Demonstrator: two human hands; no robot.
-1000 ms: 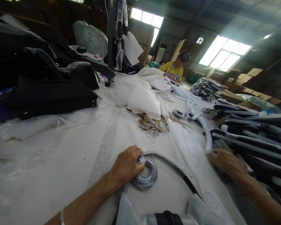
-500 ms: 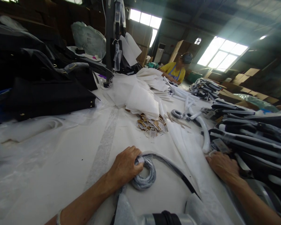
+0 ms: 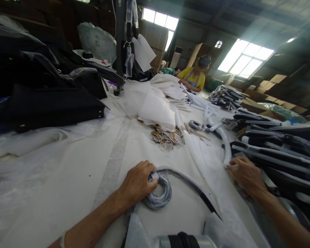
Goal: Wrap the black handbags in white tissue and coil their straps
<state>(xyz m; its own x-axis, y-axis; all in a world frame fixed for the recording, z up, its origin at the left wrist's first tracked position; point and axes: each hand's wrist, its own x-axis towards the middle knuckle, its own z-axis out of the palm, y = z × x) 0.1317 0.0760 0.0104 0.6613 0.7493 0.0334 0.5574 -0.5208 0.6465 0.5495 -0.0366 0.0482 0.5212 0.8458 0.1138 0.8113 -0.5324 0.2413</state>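
My left hand (image 3: 141,179) is closed on the edge of a grey coiled strap (image 3: 160,196) wrapped in clear film. From that coil a dark length of strap (image 3: 193,186) curves right and down to an object at the bottom edge, which has grey wrapped parts and a black band (image 3: 183,240). My right hand (image 3: 245,175) has its fingers curled together by the lower end of a white tube (image 3: 226,151), beside the stack of dark wrapped pieces (image 3: 281,148). What its fingertips hold, if anything, is hidden.
Brown tags with strings (image 3: 167,136) lie in a heap ahead, before a pile of white sheets (image 3: 155,106). A small second coil (image 3: 195,124) is farther right. Black bags (image 3: 54,106) stand at left, near a post (image 3: 120,44). A person in yellow (image 3: 192,77) sits beyond.
My right hand has shifted slightly upward, its fingers now drawn in closer to the white tube's end. My left hand and the coiled strap stay in place.
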